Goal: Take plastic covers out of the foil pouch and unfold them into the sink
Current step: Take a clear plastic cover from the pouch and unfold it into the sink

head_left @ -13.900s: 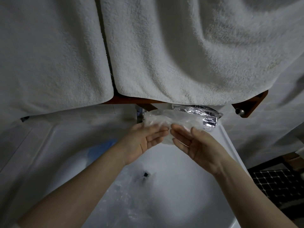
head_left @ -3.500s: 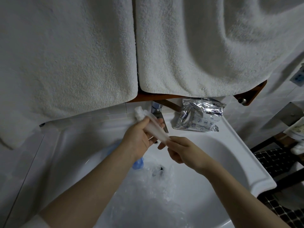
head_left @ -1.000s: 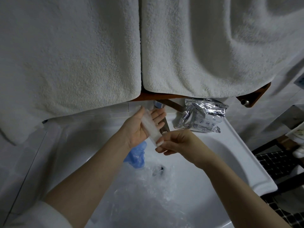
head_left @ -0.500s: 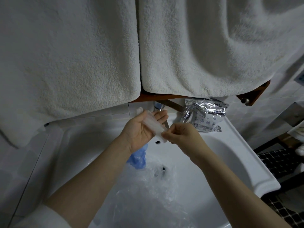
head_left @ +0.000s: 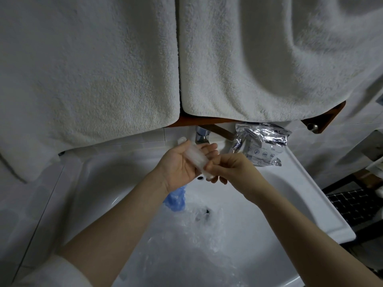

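Folded plastic cover [head_left: 195, 157] in both hands' grip

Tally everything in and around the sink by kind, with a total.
White towels: 2
Foil pouch: 1
Folded plastic cover, held by both hands: 1
Clear unfolded plastic in sink: 1 heap, count unclear
Blue plastic piece: 1
Faucet: 1
Total: 7
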Demonstrator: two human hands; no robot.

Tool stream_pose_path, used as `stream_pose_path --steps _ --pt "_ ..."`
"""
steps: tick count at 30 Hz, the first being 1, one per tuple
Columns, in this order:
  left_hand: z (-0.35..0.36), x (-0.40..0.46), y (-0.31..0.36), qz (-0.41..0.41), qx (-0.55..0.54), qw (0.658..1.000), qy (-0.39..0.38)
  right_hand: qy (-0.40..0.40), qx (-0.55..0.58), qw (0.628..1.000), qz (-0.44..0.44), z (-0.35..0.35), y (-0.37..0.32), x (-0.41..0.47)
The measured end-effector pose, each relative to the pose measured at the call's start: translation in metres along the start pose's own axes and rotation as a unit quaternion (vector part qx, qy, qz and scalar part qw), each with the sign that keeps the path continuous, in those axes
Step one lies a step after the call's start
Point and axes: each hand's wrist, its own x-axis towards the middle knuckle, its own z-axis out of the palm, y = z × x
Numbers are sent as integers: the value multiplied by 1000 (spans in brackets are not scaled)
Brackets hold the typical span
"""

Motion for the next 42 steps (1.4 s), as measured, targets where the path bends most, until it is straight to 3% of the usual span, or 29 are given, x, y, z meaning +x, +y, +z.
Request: stream_pose_path --steps 3,6,9,13,20,31,39,42 --pt "4 -1 1 -16 42 998 38 -42 -4 999 -1 -6 0 -3" --pt "4 3 6 19 33 996 78 -91 -21 996 10 -9 0 -6" --pt "6 3 8 28 50 995 83 -44 -85 995 -18 -8 -1 -7" --pt "11 1 5 40 91 991 90 -9 -78 996 -36 -7 2 -5" --pt "8 7 -2 73 152 979 117 -14 -89 996 2 -11 -3 -4" --pt "12 4 0 113 129 980 97 84 -22 996 20 4 -12 9" --pt "12 0 -3 92 135 984 74 176 -11 984 36 16 -5 18" --pt "13 0 -5 70 124 986 92 188 -138 972 11 19 -3 19"
